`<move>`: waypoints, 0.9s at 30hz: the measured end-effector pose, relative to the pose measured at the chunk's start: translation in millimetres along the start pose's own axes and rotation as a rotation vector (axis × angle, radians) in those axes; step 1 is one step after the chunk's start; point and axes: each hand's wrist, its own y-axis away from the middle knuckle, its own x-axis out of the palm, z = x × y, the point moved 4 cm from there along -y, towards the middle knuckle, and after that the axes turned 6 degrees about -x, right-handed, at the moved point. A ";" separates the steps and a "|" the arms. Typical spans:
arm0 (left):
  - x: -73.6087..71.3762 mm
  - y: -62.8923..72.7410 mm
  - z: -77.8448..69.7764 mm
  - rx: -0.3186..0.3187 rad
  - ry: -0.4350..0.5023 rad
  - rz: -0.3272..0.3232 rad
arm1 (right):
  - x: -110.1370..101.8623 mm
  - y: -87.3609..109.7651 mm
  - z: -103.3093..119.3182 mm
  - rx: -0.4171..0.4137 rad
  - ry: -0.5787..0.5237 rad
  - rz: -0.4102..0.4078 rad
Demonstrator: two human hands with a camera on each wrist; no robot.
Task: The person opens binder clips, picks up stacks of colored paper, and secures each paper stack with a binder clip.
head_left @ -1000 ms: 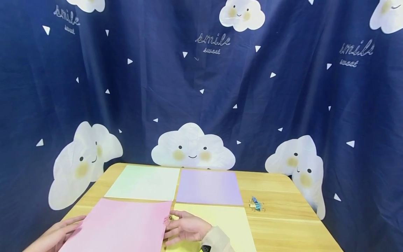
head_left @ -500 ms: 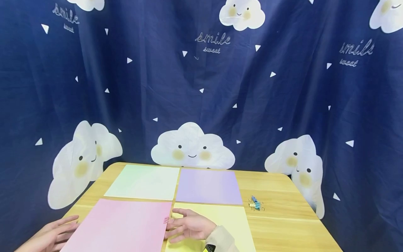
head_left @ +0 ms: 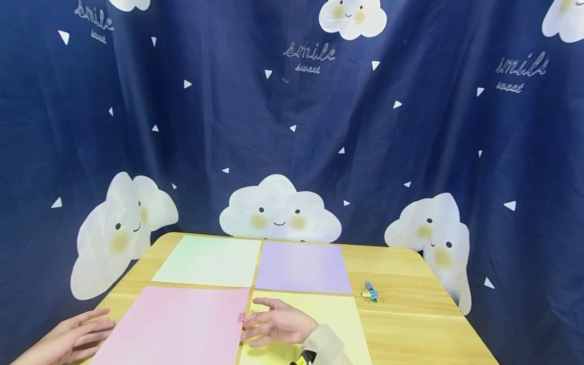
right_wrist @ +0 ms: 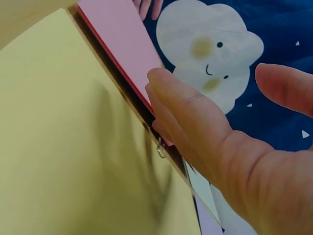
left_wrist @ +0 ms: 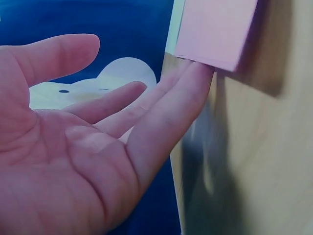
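Note:
A pink stack of paper [head_left: 178, 324] lies flat on the wooden table at the front left. A pink clip [head_left: 241, 317] sits on its right edge, with a small silver wire loop [right_wrist: 161, 149] showing in the right wrist view. My left hand [head_left: 75, 334] is left of the stack, fingers extended and thumb apart. In the left wrist view its fingertips [left_wrist: 203, 71] are right at the pink edge. Over the yellow paper [head_left: 337, 324], my right hand [head_left: 280, 324] holds its fingers straight, their tips beside the clip and the stack's right edge.
Pale green paper [head_left: 207, 259] and purple paper [head_left: 303, 267] lie side by side at the back of the table [head_left: 410, 329]. Several small blue and yellow binder clips [head_left: 370, 293] are grouped on the right. A dark blue cloud-print curtain [head_left: 292, 111] hangs behind.
My left hand has drawn back left from the pink stack's edge. The stack's right edge, bent up earlier, now lies flat. My right hand has shifted slightly right, thumb spread.

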 end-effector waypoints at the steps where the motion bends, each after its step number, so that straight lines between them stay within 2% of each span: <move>1: -0.1 0.2 -0.4 -0.004 -0.009 -0.005 | -0.8 0.9 1.3 -0.003 -0.001 -0.001; 5: 0.7 -0.8 -4.9 -0.007 -0.101 -0.049 | -5.4 5.6 8.0 -0.030 0.000 -0.011; 8: 2.0 -2.4 -10.8 0.019 -0.166 -0.079 | -10.7 11.1 15.0 -0.050 0.000 -0.027; 11: 4.5 -2.7 -16.6 0.066 -0.151 -0.085 | -18.5 18.1 22.3 -0.072 0.021 -0.045; 15: 12.1 -2.9 -21.8 0.159 -0.089 -0.046 | -30.6 28.0 32.4 -0.097 0.133 -0.096; 17: 18.8 -5.5 -27.3 0.204 -0.094 -0.096 | -37.6 32.4 37.8 -0.106 0.195 -0.124; 19: 25.7 -9.7 -34.1 0.221 -0.124 -0.186 | -45.6 36.6 43.7 -0.121 0.237 -0.151; 22: 34.7 -17.6 -46.2 0.203 -0.194 -0.332 | -59.6 44.1 54.6 -0.155 0.266 -0.188; 24: 38.9 -22.7 -52.8 0.185 -0.236 -0.382 | -69.3 50.2 63.8 -0.185 0.288 -0.216; 27: 42.5 -29.2 -62.2 0.183 -0.271 -0.418 | -84.7 61.4 79.8 -0.230 0.297 -0.261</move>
